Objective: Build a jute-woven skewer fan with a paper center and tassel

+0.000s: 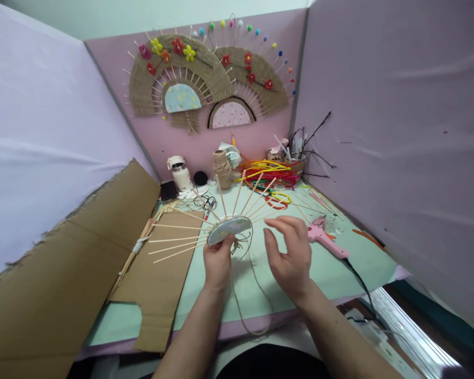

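Note:
My left hand (218, 262) grips a half-round, pale blue patterned piece (229, 229) by its lower edge, thumb on its face. Thin wooden sticks (176, 227) fan out from its curved rim. A length of twine (237, 302) hangs from the piece and loops down past the table's front edge. Beside it, to the right, my right hand (290, 252) is raised with thumb and fingers apart. Nothing shows between its fingers, and it does not touch the piece.
A pink glue gun (327, 239) lies right, its cord trailing off the edge. Cardboard sheets (168, 268) and bundled sticks (140, 245) are left. At the back stand a twine spool (221, 169), a white bottle (180, 175) and colourful pipe cleaners (266, 171). Two decorated fans (221, 79) hang behind.

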Tool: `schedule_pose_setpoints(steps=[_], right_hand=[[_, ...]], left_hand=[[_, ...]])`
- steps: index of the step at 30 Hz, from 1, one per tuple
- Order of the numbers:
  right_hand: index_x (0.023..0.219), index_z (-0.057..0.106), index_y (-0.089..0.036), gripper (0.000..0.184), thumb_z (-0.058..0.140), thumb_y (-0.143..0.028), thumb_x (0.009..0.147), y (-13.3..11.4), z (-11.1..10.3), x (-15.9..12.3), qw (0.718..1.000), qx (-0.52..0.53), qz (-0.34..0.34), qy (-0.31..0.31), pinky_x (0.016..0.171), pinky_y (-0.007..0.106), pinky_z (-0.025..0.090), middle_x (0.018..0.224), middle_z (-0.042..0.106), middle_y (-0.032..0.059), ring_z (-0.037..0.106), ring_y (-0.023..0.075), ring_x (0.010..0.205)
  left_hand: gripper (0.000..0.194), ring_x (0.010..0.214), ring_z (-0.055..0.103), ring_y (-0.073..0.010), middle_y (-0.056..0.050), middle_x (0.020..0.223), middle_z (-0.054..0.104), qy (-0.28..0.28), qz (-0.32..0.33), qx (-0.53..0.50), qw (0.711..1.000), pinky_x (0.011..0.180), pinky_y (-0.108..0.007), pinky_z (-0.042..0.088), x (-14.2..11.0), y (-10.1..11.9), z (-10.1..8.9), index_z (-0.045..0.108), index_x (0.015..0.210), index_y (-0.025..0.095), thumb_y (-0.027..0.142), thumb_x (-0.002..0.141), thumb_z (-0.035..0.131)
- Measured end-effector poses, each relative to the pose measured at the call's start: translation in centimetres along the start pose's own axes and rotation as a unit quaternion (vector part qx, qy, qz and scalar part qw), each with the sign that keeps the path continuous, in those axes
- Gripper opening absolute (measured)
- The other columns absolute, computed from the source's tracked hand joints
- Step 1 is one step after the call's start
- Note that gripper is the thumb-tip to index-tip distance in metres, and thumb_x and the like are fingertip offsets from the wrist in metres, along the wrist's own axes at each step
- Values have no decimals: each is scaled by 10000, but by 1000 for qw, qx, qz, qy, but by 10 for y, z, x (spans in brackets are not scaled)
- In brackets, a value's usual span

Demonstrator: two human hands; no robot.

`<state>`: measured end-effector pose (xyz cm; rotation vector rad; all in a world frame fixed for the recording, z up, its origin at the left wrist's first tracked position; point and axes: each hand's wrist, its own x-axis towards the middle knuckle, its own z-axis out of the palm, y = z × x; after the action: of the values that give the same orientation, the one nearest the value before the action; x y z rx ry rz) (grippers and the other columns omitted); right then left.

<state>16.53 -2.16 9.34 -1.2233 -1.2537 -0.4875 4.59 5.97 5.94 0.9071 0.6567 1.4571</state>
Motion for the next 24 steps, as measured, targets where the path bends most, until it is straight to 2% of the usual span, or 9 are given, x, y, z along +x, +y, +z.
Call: schedule_pose_setpoints(steps=[3,9,18,24], right_hand=[[1159,627,-237,299,582,-117,889,-12,2,1,998,15,-51,-37,883,432,465,1030,664,80,599,239,996],[1220,622,-240,322,566,-168,912,-15,7,0,997,1,-45,-69,931,459,430,1128,691,82,572,259,1064],[1204,624,-224,289,561,-177,926,-13,8,-2,996,-7,-44,-73,918,455,409,1128,699,76,552,258,1048],[1240,604,-171,316,563,-170,927,-9,9,-7,997,-5,-49,-57,919,468,413,1158,672,117,545,264,1052]], left_hand=[[264,838,691,-187,-31,838,769,-25,3,35,999,762,-279,528,-2,-3,-4,763,849,187,305,639,872],[246,783,693,-175,-34,845,776,-32,3,59,998,761,-281,541,-5,-4,-5,777,849,182,294,646,862],[245,811,720,-204,-64,879,785,-46,9,71,996,773,-303,570,-9,2,1,778,852,161,278,650,849],[190,716,696,-151,-29,786,775,-38,14,84,996,722,-248,557,-7,2,-2,774,813,165,246,654,838]])
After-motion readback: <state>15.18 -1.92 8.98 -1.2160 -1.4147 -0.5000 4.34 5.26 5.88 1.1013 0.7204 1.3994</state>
